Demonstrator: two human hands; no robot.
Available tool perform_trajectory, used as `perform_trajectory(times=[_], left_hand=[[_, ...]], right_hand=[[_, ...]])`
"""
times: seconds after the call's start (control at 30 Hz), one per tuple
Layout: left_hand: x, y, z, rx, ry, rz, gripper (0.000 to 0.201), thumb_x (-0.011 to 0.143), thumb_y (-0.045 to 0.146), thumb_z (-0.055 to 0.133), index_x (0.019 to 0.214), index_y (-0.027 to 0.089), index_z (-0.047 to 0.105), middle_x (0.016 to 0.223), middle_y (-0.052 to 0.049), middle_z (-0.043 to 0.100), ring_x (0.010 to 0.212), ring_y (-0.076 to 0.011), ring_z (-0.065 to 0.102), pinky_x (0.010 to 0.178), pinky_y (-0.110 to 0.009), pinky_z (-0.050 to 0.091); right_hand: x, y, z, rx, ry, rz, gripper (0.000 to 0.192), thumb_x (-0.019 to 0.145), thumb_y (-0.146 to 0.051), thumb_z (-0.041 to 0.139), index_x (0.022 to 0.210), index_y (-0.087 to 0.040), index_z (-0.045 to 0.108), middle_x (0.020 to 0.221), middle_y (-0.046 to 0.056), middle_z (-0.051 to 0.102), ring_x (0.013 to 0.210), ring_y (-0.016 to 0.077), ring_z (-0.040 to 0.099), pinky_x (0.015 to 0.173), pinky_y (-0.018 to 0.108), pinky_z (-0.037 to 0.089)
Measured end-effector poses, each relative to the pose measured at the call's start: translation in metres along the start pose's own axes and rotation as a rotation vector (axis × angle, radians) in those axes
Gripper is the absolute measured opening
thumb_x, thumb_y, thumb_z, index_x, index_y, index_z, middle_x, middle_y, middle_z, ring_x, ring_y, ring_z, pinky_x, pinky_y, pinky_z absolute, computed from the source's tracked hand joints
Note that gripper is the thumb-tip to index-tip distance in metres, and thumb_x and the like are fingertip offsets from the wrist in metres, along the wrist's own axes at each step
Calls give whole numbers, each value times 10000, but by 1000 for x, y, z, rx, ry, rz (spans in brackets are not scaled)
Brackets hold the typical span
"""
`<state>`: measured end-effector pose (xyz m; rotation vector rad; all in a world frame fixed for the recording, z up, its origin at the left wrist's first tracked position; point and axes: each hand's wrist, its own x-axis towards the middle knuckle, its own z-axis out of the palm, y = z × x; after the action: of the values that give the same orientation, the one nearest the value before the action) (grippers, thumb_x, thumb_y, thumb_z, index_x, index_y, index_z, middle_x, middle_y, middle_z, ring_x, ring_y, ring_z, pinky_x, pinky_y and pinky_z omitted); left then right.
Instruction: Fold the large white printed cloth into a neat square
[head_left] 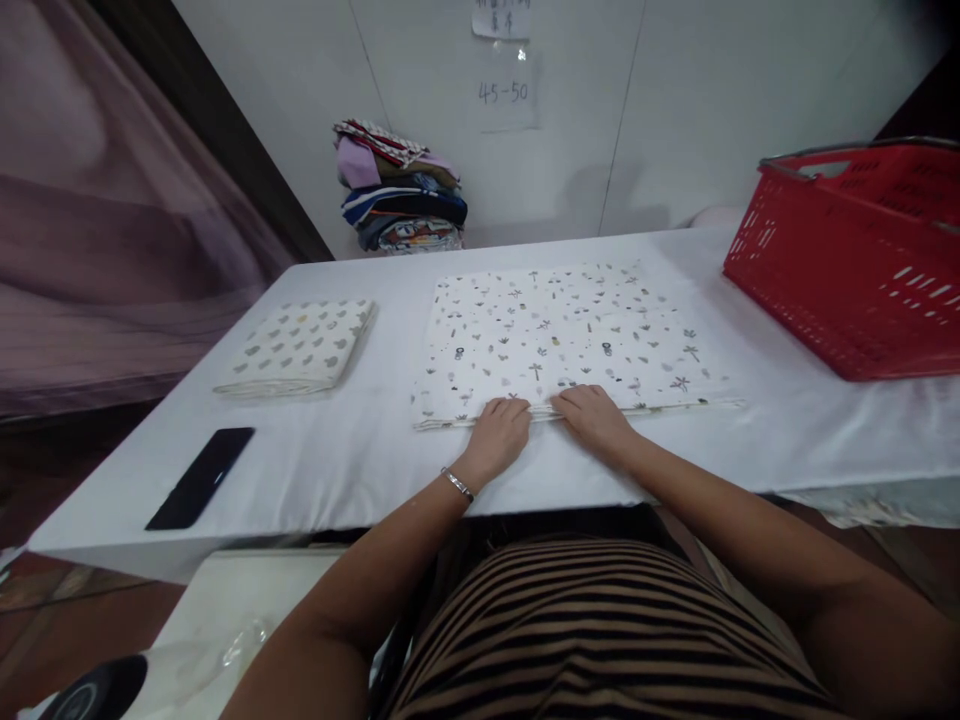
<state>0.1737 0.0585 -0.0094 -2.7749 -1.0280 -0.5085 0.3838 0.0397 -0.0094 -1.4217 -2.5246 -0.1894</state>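
A white cloth (pixel 555 340) printed with small palm trees and other motifs lies folded in layers, spread flat on the table. At its near edge, close to the middle, my left hand (pixel 501 432) grips the layers with fingers curled over the top; a metal bracelet circles that wrist. Just to the right, my right hand (pixel 594 418) pinches the same edge. Both thumbs are hidden. Left of this cloth rests a smaller folded cloth (pixel 300 345) with grey printed shapes, touched by neither hand.
A white-covered table (pixel 360 465) carries a black phone (pixel 201 478) at its left front. On the right stands a red plastic basket (pixel 847 270). A pile of folded fabrics (pixel 405 190) is behind the far edge, by the wall. A pink curtain (pixel 112 220) hangs at left.
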Motion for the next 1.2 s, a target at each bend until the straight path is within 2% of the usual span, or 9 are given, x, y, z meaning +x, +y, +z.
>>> perform_trajectory(times=[0.23, 0.4, 0.63, 0.87, 1.0, 1.1, 1.2], left_hand=[[0, 2, 5, 13, 19, -74, 130, 856, 120, 498, 903, 149, 616, 1167, -78, 622, 1057, -212, 555, 910, -373, 418], [-4, 4, 7, 60, 12, -158, 172, 888, 137, 457, 912, 154, 626, 1218, -96, 591, 1087, -227, 533, 908, -397, 405], [-16, -5, 0, 137, -16, -277, 200, 867, 87, 438, 826, 147, 624, 1187, -106, 594, 1104, -250, 519, 914, -428, 401], [-27, -18, -15, 109, -21, -135, 188, 836, 83, 470, 892, 156, 634, 1235, -87, 579, 1212, -218, 468, 1053, -428, 339], [-27, -21, -21, 77, -47, -120, 195, 829, 79, 469, 892, 159, 635, 1226, -88, 588, 1212, -214, 474, 1057, -424, 346], [-26, -22, -22, 57, -28, -136, 186, 832, 92, 474, 895, 158, 636, 1206, -83, 601, 1189, -212, 489, 1045, -413, 361], [-27, -23, -21, 35, 7, -132, 167, 826, 101, 487, 884, 146, 638, 1186, -84, 609, 1151, -211, 509, 1019, -394, 382]], right_hand=[[21, -21, 7, 59, -47, -22, 220, 941, -196, 445, 1056, -167, 630, 936, 83, 629, 886, 212, 510, 739, 326, 320], [23, -17, 5, 138, -77, 35, 197, 925, -211, 487, 1046, -164, 635, 948, 71, 640, 902, 201, 544, 752, 307, 326], [24, -16, 6, 125, -91, 24, 187, 921, -200, 476, 979, -180, 652, 897, 62, 638, 866, 198, 552, 740, 301, 319], [24, -18, 8, 27, -59, -58, 212, 912, -175, 451, 1025, -191, 630, 872, 65, 626, 813, 202, 521, 722, 315, 298], [30, -25, 10, -12, -34, -112, 229, 908, -160, 449, 1062, -185, 617, 951, 86, 620, 872, 224, 509, 726, 326, 295], [38, -35, 13, -2, -25, -111, 261, 923, -174, 441, 1141, -175, 585, 997, 103, 611, 911, 234, 504, 729, 331, 306], [48, -47, 17, 15, -17, -109, 257, 934, -180, 434, 1142, -173, 584, 997, 102, 610, 926, 231, 502, 741, 332, 320]])
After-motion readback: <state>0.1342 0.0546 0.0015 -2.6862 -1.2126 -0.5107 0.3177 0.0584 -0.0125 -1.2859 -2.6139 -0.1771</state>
